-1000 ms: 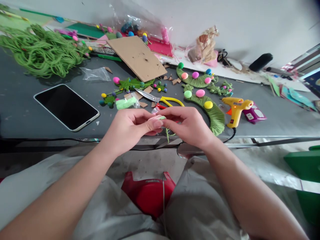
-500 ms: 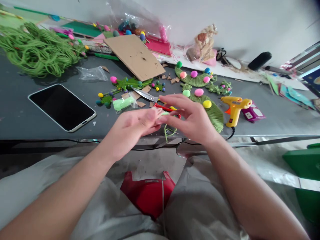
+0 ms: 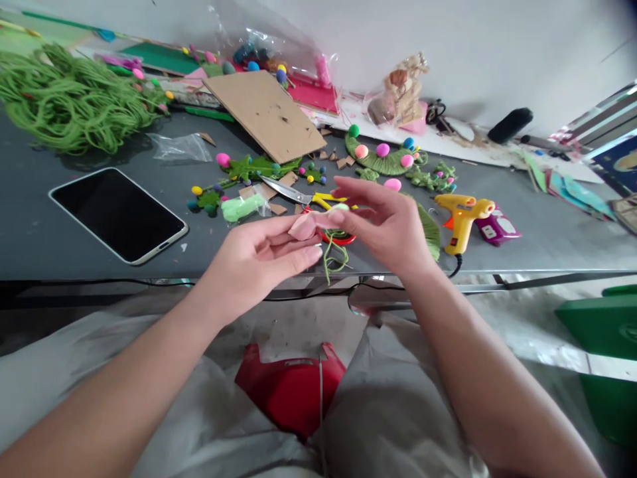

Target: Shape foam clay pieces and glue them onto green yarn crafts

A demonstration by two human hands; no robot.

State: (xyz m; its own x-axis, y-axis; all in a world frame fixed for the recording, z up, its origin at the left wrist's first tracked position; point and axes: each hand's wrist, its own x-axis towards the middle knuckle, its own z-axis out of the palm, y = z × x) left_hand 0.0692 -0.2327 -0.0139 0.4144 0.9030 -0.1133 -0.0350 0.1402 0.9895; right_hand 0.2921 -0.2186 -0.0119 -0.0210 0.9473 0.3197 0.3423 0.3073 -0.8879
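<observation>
My left hand is palm up over the table's front edge, fingers stretched and thumb apart. A small pinkish patch shows at its fingertips; I cannot tell whether it is a fingertip or a soft piece. Close against it, my right hand pinches a small light green clay-like piece between thumb and fingers. Behind and below the hands lie scissors with yellow and red handles, partly hidden. Green yarn trails beneath them. A bag of light green clay lies left of the scissors.
A phone lies at left, with a heap of green yarn behind it. Brown cardboard sits at the back. Green yarn-wrapped shapes with coloured balls lie right, near a yellow glue gun and a purple packet.
My left thumb has moved away from its fingers, opening the hand. My right hand has risen slightly with the light green piece, which now shows more clearly. The view has shifted slightly.
</observation>
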